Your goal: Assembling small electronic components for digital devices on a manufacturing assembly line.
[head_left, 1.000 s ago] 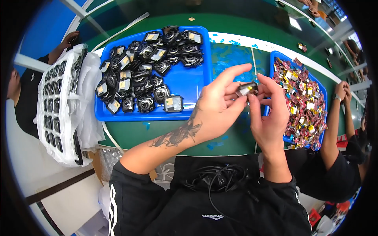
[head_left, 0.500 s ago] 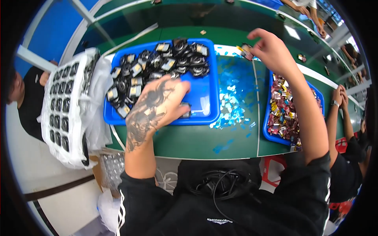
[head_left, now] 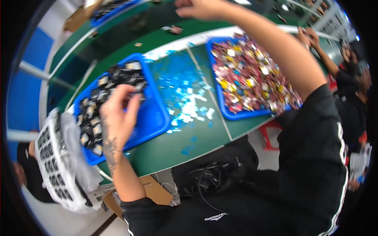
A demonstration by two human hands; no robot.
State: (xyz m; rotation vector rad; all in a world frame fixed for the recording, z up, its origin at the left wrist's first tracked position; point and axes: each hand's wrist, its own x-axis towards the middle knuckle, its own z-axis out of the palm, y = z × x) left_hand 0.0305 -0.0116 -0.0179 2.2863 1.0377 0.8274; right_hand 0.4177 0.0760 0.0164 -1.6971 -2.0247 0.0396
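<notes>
My left hand (head_left: 118, 114) lies over the left blue tray (head_left: 157, 118), fingers spread on a pile of small black parts with silver faces (head_left: 94, 118). My right hand (head_left: 199, 8) is stretched far across the green table (head_left: 177, 149) to the top edge of the view; its fingers are blurred, so I cannot tell if it holds anything. My right forearm passes above a second blue tray (head_left: 221, 100) heaped with small red, yellow and white pieces (head_left: 252, 78).
Blue film scraps (head_left: 185, 90) litter the table between the trays. A white compartment tray in a plastic bag (head_left: 51, 165) sits at the left edge. A cardboard box (head_left: 151, 188) is below the table, a black cable (head_left: 204, 181) on my lap. Another person's hands (head_left: 309, 37) work at right.
My hands parted from the small part they held together. The left went down onto the black parts in the left tray; the right reached far across the table. The view tilted.
</notes>
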